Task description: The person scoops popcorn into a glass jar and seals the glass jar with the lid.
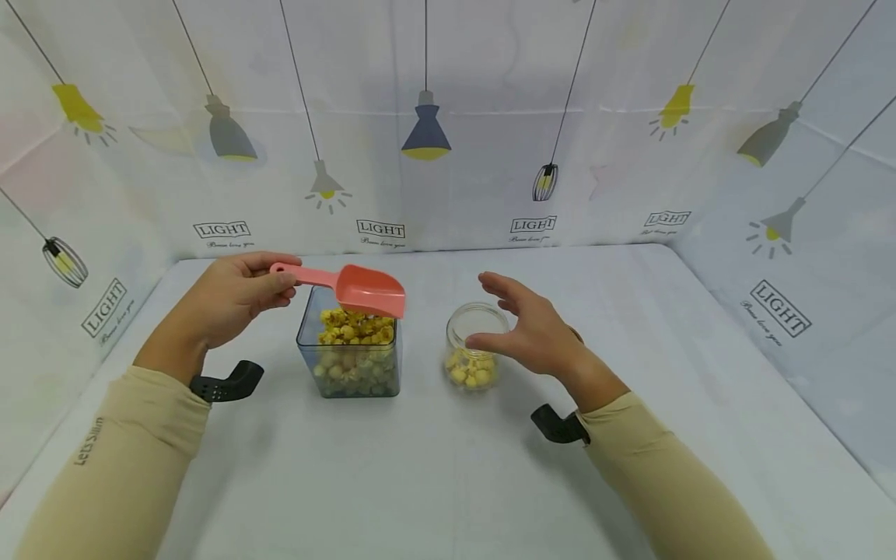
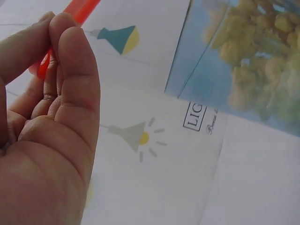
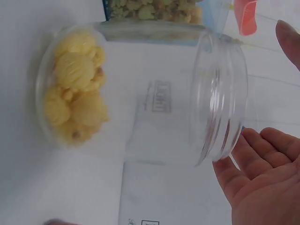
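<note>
My left hand (image 1: 241, 299) pinches the handle of a coral-pink scoop (image 1: 371, 289), held level above a square clear container. In the head view the scoop shows nothing in its bowl. Yellow popcorn (image 1: 357, 328) fills much of the container (image 1: 400, 365), which also appears at the upper right of the left wrist view. Beside it stands an open clear jar (image 3: 159, 93) with a little popcorn (image 3: 75, 89) at its bottom. My right hand (image 1: 532, 327) is spread near the jar's mouth, thumb and fingers apart, holding nothing; its fingers are close by the rim in the right wrist view.
A white cloth covers the table (image 1: 420, 482). Behind and at both sides rise white fabric walls (image 1: 476, 78) printed with hanging lamps and the word LIGHT. A black wrist mount (image 1: 231, 383) sticks out from the left wrist, and another mount (image 1: 558, 425) from the right.
</note>
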Demonstrator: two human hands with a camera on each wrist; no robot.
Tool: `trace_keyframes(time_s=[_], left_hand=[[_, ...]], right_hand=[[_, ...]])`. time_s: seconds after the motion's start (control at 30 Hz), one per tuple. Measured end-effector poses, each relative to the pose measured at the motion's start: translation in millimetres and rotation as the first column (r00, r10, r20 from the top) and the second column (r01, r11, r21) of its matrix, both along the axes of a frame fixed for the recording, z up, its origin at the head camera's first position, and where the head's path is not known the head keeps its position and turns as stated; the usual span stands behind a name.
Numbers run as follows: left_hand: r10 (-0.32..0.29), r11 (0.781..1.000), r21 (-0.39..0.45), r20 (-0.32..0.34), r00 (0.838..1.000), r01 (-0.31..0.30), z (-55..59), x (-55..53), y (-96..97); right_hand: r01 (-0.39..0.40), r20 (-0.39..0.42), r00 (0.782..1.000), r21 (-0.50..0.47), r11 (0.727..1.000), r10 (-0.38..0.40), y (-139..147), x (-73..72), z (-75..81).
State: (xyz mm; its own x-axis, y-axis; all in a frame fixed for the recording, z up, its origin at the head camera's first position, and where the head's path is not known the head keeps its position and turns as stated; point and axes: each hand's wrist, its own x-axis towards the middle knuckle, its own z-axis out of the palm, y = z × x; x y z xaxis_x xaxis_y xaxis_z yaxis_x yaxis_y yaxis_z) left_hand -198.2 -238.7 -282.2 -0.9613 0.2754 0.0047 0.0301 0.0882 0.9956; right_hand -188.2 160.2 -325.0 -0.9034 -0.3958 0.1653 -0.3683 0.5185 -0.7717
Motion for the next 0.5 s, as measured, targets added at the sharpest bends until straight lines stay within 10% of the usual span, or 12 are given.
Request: trace_keyframes(time_s=[0.5], left_hand=[[0.076, 0.966, -0.244, -0.067, 0.995, -0.091, 16.6, 3.4, -46.3]], right_hand=[[-0.134, 0.038, 0.991, 0.070, 0.989, 0.131, -48, -17.2, 21.9]])
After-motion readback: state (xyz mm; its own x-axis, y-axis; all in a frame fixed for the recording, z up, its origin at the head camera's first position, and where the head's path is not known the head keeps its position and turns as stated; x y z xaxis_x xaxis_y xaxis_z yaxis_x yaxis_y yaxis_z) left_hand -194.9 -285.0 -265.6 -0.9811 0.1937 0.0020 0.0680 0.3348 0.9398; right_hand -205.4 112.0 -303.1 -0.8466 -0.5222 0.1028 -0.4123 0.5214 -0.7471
